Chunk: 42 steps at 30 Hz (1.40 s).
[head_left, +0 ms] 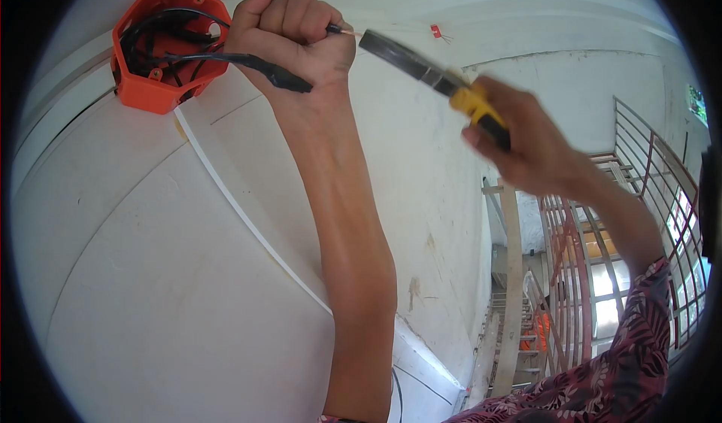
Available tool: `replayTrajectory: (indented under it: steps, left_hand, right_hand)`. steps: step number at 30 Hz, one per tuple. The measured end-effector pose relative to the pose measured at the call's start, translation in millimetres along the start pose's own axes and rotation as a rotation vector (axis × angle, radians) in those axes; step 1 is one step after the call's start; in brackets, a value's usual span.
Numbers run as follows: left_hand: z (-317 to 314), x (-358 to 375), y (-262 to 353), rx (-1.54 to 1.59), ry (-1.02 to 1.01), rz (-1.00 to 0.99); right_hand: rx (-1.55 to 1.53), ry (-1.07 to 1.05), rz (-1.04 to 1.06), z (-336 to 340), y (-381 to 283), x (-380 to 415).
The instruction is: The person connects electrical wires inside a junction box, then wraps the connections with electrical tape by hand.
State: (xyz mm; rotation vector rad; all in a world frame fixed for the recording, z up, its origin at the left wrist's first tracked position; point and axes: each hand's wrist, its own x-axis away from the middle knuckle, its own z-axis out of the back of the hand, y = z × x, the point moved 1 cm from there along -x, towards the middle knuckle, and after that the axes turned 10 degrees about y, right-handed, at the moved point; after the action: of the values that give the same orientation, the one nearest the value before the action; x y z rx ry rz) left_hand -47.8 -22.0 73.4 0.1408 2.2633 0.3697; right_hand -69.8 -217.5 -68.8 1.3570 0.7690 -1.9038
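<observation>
My left hand [297, 36] is a closed fist beside an orange junction box [162, 100] at the upper left. Out of the fist, on its right, sticks a short black wire [335, 29] with a bare copper end. Black cables curl inside the box, and one taped cable [274, 72] runs from it across my left wrist. My right hand [519, 133], slightly blurred, grips a tool with a yellow and black handle [477, 107]. The tool's long dark front part points at the copper end, its tip close to it; whether they touch is unclear.
A white trim strip [241, 212] runs down from the box along the pale surface. Small red-capped wires [435, 31] poke out of the surface at the upper middle. Metal railings [647, 152] and a wooden plank [511, 272] stand at the right.
</observation>
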Motion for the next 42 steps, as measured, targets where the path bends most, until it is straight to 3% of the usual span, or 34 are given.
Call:
replayTrajectory:
  steps: [1,4,6,7,8,10,13,15,17,19,20,21,22,23,24,30,37,42]
  left_hand:
    - [0.2,0.6,-0.1,0.002,0.002,0.002]
    - [1.0,2.2,2.7,-0.006,-0.058,0.09]
    - [0.0,4.2,3.2,0.015,-0.087,0.164]
    - [-0.5,6.1,2.4,0.015,-0.09,0.166]
    - [-1.7,9.5,-0.2,0.025,-0.142,0.218]
    - [0.8,11.9,0.9,0.036,-0.196,0.269]
    - [2.5,5.2,6.6,0.042,-0.145,0.243]
    - [-2.2,3.6,1.3,-0.01,-0.032,0.055]
    - [-3.4,5.7,-5.6,0.011,0.013,-0.029]
    - [-6.4,6.8,-7.8,0.033,0.052,-0.107]
    - [-7.5,8.6,-9.3,0.078,0.043,-0.099]
    - [-9.2,10.0,-11.8,0.124,0.033,-0.089]
    - [-10.2,11.4,-13.8,0.126,0.039,-0.081]
    - [-11.4,12.8,-14.9,0.118,0.078,-0.114]
    - [-13.5,13.2,-15.7,0.112,0.109,-0.151]
    - [-12.6,14.2,-16.9,0.123,0.081,-0.16]
    - [-13.5,15.8,-16.6,0.128,0.076,-0.15]
    - [-13.8,15.4,-16.8,0.158,0.081,-0.119]
  right_hand:
    - [-0.199,-0.179,-0.307,-2.1,-8.2,6.3]
    - [-1.017,-0.42,-0.519,-7.5,-23.7,22.3]
    - [-2.1,-0.692,-0.396,-40.6,-24.3,37.1]
    - [-2.608,-1.011,-0.29,-62.9,-23.2,45.4]
    - [-2.604,-1.011,-0.287,-77.9,-29.0,50.9]
    - [-2.964,-1.036,-0.173,-96.6,-45.3,60.8]
    - [-2.849,-0.716,-0.112,-104.5,-57.5,58.1]
    - [-2.406,-0.593,-0.218,-82.6,-34.5,57.6]
    - [-1.823,-0.431,-0.316,-46.0,-9.4,53.3]
    - [-0.885,-0.168,-0.39,-11.2,1.0,47.4]
    - [-0.477,0.002,-0.557,-1.7,-11.7,41.3]
    - [-0.002,0.227,-0.202,-7.2,6.4,41.4]
    - [0.413,0.443,-0.012,-12.1,25.6,36.9]
    - [0.759,0.506,0.079,-5.8,37.0,28.4]
    - [0.898,0.581,0.148,2.9,40.2,20.0]
    - [1.102,0.669,0.298,25.4,49.8,-7.0]
    - [1.175,0.805,0.675,40.4,52.2,-30.2]
    - [1.147,0.678,0.605,39.4,40.8,-26.5]
